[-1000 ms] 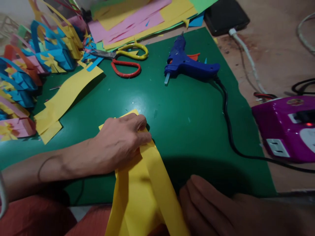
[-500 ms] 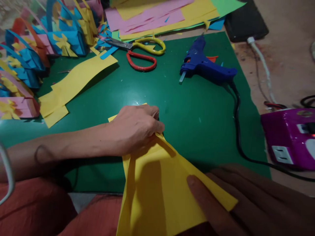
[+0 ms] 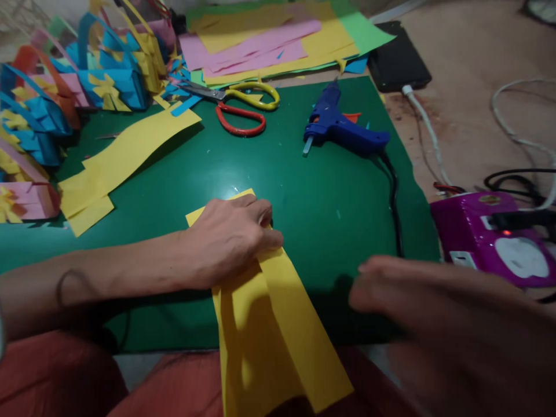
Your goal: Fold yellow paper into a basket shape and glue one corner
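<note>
I have the left hand [image 3: 232, 237] curled on the folded yellow paper [image 3: 306, 333], fingers bent in and thumb against the fold, at the sheet's far end. The paper lies at the near middle of the green mat [image 3: 304, 202], its near end hanging past the edge. I see the right hand [image 3: 417, 313] near right, apart from the paper; it is blurred, so I cannot tell how far open it is or whether it holds anything. Farther off sit the scissors [image 3: 222, 94] and, to their right, the blue glue gun [image 3: 336, 124]. Small paper baskets [image 3: 115, 90] crowd the far left.
</note>
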{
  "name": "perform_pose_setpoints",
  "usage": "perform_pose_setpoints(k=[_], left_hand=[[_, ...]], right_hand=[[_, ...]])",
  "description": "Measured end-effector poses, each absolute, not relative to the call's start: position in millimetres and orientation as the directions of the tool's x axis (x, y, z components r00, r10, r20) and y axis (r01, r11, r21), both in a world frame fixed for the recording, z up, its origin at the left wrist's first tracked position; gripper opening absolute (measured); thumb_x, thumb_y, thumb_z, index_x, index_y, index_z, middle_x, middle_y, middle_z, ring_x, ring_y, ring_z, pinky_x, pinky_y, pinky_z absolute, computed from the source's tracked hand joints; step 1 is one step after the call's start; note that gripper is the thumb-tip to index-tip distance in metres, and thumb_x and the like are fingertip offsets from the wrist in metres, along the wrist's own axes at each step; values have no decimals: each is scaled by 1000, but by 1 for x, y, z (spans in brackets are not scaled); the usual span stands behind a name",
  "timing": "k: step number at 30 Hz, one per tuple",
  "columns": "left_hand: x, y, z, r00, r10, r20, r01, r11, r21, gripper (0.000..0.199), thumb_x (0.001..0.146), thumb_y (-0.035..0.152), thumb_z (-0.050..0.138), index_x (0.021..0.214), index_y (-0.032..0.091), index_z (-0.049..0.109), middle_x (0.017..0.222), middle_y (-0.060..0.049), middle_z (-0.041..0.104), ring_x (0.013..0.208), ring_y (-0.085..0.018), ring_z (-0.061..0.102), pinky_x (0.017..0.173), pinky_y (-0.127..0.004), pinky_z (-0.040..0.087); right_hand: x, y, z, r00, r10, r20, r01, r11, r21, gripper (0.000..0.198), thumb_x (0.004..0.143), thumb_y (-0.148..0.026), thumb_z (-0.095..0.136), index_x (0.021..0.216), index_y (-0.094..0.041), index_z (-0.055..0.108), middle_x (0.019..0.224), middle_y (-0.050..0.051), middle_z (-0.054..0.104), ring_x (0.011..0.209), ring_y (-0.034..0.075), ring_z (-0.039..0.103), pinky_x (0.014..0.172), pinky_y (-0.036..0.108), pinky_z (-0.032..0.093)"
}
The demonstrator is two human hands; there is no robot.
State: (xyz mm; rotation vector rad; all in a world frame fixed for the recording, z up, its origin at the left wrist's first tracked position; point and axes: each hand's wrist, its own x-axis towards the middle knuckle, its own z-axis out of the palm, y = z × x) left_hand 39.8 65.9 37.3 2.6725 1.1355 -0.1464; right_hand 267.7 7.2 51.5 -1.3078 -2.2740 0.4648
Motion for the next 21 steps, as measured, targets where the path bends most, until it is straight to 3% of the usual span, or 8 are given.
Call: perform_pose_setpoints(k=[2, 5, 10, 15, 21], left_hand=[[38, 65, 36, 705, 694, -147, 709, -681, 186, 26, 72, 7, 51, 81, 25, 68, 90, -3, 62, 83, -19, 56, 51, -23, 26], [36, 64, 34, 711, 696, -102, 698, -682, 217, 29, 73, 5, 49, 82, 24, 68, 89, -3, 63, 82, -18, 57, 55, -24, 31], [34, 63, 29, 693, 719, -61, 700, -650, 295, 30, 77, 4, 46, 84, 23, 68, 86, -3, 63, 82, -16, 57, 61, -23, 37], [33, 63, 28, 693, 718, -64, 689, -633, 353, 30, 74, 3, 46, 85, 20, 68, 87, -4, 62, 84, -16, 57, 65, -24, 40], [37, 64, 29, 648, 757, -85, 697, -545, 465, 18, 76, 13, 52, 80, 20, 69, 81, -4, 61, 76, -15, 56, 62, -24, 40]], right_hand=[[262, 27, 52, -463, 882, 92, 657, 410, -632, 29, 90, -33, 44, 118, -32, 54, 63, -4, 63, 55, 11, 59, 54, 22, 45], [249, 52, 47, -514, 825, -236, 573, 125, -810, 24, 90, -25, 41, 105, -19, 59, 59, -4, 59, 49, 9, 55, 46, 19, 41], [232, 66, 41, -563, 650, -510, 523, -198, -829, 24, 86, -18, 40, 98, -15, 61, 53, -4, 54, 43, 7, 50, 42, 17, 38], [223, 71, 42, -523, 590, -615, 603, -254, -756, 23, 81, -11, 43, 95, -14, 61, 51, -4, 53, 39, 6, 48, 38, 16, 35], [224, 78, 36, -538, 584, -609, 656, -163, -737, 23, 80, -15, 43, 90, -16, 64, 51, -2, 56, 38, 7, 49, 36, 17, 32]])
